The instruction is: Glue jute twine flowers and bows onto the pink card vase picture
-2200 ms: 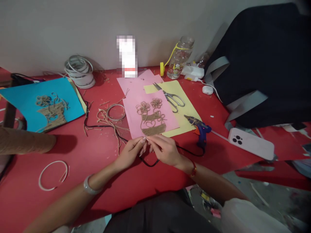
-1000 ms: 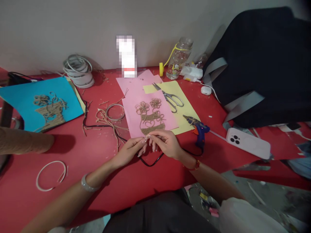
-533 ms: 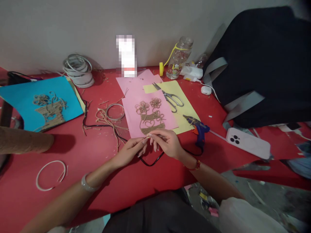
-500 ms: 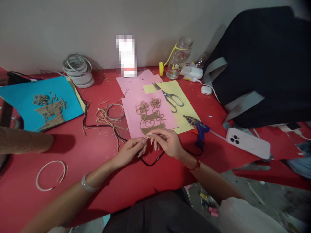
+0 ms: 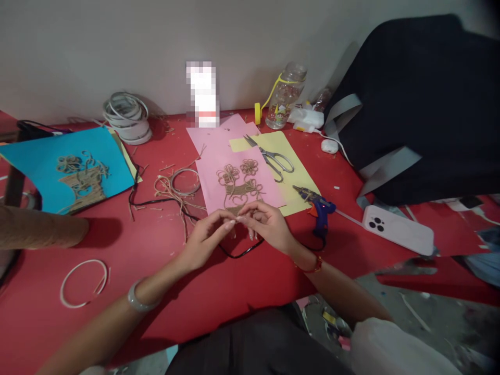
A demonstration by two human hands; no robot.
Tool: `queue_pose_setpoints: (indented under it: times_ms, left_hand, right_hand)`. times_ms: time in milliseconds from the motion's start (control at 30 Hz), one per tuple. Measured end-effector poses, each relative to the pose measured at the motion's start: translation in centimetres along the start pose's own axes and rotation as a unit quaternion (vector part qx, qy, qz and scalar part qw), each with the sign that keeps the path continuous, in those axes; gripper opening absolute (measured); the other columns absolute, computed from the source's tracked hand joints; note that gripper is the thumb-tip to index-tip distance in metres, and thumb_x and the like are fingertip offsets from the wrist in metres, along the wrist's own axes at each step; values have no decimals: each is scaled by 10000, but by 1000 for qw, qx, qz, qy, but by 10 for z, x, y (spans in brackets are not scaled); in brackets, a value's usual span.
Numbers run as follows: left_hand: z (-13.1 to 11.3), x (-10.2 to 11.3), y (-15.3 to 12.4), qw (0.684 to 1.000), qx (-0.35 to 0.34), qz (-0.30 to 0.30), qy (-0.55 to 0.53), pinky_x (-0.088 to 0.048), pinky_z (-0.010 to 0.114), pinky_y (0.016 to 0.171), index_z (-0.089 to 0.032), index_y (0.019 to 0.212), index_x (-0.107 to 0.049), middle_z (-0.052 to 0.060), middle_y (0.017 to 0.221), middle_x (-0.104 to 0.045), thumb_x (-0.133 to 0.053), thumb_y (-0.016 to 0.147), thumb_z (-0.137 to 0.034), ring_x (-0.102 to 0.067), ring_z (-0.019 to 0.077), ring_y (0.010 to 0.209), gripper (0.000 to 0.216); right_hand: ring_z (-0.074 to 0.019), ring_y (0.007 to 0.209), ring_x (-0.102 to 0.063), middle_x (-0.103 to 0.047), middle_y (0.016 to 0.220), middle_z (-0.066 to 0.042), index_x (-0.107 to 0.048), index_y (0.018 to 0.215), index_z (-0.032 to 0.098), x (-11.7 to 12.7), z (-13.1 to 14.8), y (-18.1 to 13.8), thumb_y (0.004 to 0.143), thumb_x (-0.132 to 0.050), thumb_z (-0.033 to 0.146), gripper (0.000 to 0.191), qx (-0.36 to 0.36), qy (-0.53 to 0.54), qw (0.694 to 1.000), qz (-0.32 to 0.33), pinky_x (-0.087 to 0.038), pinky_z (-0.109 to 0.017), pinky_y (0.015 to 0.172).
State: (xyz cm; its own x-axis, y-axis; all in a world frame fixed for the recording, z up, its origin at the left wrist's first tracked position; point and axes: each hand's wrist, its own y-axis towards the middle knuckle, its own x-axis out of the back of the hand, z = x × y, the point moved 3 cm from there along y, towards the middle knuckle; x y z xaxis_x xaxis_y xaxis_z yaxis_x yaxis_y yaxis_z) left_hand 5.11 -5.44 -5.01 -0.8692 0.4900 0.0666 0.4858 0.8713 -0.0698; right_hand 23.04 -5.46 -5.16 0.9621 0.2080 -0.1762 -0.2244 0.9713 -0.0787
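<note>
Over the lower edge of the pink paper sheet [image 5: 209,192], left hand [image 5: 205,239] and right hand [image 5: 269,226] face each other, each closed into a pinch. Left fingertips [image 5: 230,223] and right fingertips [image 5: 244,219] meet just at that edge; anything held between them is too thin to make out. Sheet is smooth and matte and carries a jute-twine picture [image 5: 238,182]: two coiled flowers above a pot shape, rough and fibrous, its base just behind the fingers. Loose twine scraps and a twine ring [image 5: 183,182] lie beside the sheet's left edge on the red tabletop [image 5: 156,276]. Thin black cord [image 5: 242,254] curves below the hands toward a blue glue gun [image 5: 321,213], which sits near the right hand. Steel scissors [image 5: 271,159] rest on a yellow paper sheet [image 5: 299,177], whose edge runs under the pink one. Blue paper sheet [image 5: 31,161], bearing a similar twine picture, lies well left of the hands. White plastic ring [image 5: 84,284] sits near the left forearm.
</note>
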Motion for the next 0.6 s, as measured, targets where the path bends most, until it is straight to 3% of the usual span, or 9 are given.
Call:
queue_pose_setpoints:
  times_ms: [133,233,400,600]
  left_hand:
    - [-12,3,-3,984,-62,-26,162,-443,261,745,-189,1054,-682,29,886,-684,-650,960,-412,-593,157,786,244]
    - [-19,3,-4,968,-99,-50,225,-440,246,718,-190,976,-695,23,841,-686,-650,960,-377,-577,144,730,192]
    - [-25,2,-4,963,-112,-67,237,-430,218,647,-181,887,-684,10,767,-675,-618,976,-348,-564,126,662,200]
    - [-23,5,-1,976,-107,-69,177,-443,202,650,-165,839,-665,-4,734,-668,-564,1006,-335,-589,111,668,259]
  right_hand:
    - [-66,429,-507,-535,574,88,-601,874,195,-3,-1,-2,788,-824,461,358,-14,-17,1000,8,-420,-177,414]
    - [-69,430,-489,-488,546,97,-581,836,201,-4,-2,-2,776,-825,501,391,2,-41,999,10,-409,-185,426]
    - [-64,453,-496,-489,577,90,-570,799,197,-3,-1,-2,746,-846,512,422,12,-77,997,5,-390,-187,447]
    - [-72,378,-481,-514,472,85,-562,772,199,-5,3,-1,860,-713,557,399,-28,-21,998,59,-367,-189,403]
